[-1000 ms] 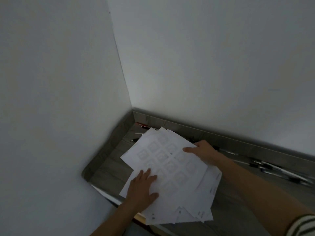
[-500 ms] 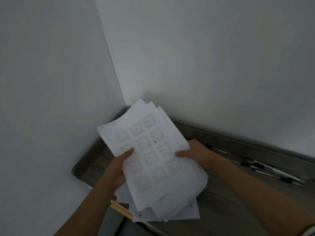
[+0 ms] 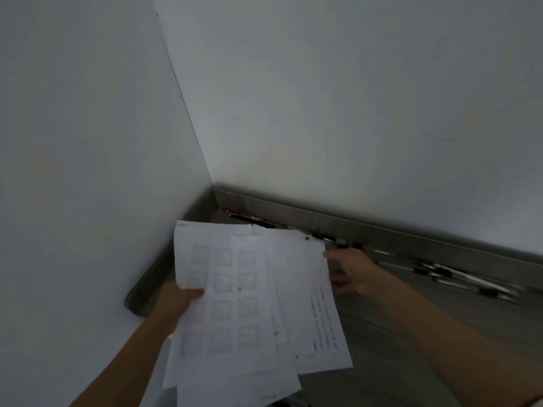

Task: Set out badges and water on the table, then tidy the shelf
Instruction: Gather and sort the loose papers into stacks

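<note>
A person held a fanned sheaf of papers (image 3: 252,304) just above the shelf (image 3: 411,333), apparently gathering the loose sheets into one pile to tidy it. The left hand (image 3: 179,301) pinched the sheaf's edge toward the shelf's corner end, thumb on top; the right hand (image 3: 349,271) gripped the edge nearer the shelf's back lip. The sheets were thin, limp and white, the top one printed with a grid of squares. Pens (image 3: 458,277) lay along that lip on grey wood-grain board.

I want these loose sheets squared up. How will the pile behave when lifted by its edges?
Probably floppy: the loose sheets look thin and are held only at the sides by the left hand and right hand. Likely to slip apart, since they lie fanned at different angles.
</note>
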Demonstrator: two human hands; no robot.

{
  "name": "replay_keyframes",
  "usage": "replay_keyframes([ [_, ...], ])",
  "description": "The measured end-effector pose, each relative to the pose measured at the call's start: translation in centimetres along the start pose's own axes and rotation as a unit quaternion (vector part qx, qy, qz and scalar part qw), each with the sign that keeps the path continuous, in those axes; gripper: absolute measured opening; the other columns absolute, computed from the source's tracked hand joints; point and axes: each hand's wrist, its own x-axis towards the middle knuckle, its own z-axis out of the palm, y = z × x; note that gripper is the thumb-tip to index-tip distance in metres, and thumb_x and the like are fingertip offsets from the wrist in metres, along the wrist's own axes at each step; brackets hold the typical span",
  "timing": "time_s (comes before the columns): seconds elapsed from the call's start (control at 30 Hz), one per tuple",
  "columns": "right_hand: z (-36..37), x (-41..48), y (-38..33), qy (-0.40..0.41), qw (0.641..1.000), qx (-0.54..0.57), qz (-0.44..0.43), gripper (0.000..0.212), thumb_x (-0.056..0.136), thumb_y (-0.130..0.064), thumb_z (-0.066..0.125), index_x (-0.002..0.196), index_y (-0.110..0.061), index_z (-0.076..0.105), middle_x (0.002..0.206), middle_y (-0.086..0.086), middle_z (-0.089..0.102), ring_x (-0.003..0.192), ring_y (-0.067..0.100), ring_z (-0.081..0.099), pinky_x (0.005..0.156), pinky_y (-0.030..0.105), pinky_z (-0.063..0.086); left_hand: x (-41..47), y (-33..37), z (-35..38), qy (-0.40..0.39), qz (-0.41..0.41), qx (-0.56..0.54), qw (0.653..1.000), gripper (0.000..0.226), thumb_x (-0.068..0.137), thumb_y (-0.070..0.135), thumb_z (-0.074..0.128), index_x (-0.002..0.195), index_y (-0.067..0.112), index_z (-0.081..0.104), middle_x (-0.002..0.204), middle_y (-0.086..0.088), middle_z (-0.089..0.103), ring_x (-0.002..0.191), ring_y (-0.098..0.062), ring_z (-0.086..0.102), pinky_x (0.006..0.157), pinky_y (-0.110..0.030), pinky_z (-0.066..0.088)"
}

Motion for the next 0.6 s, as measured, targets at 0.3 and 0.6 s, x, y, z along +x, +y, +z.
replay_keyframes([
  [0.3, 4.6, -1.1, 1.9, 0.028, 0.999, -0.029, 0.027, 0.021, 0.088, -0.024, 0.069, 0.099, -0.007, 0.063, 0.094, 0.012, 0.066, 0.076, 0.021, 0.059, 0.060, 0.029, 0.046, 1.0, 0.1, 1.8, -0.083, -0.020, -0.015, 0.996, 0.038, 0.078, -0.010, 0.068, 0.115, -0.011, 0.060, 0.105, -0.023, 0.067, 0.092, -0.036, 0.064, 0.085, -0.046, 0.053],
  [0.6, 4.0, -1.6, 4.9, 0.178, 0.907, -0.356, -0.137, 0.013, 0.092, -0.021, 0.064, 0.100, -0.021, 0.075, 0.093, -0.005, 0.073, 0.080, 0.007, 0.064, 0.075, 0.026, 0.052, 2.4, -0.7, 0.1, -0.148, -0.034, -0.012, 0.988, 0.038, 0.080, -0.003, 0.069, 0.117, -0.006, 0.061, 0.107, -0.022, 0.068, 0.099, -0.040, 0.065, 0.090, -0.058, 0.051],
])
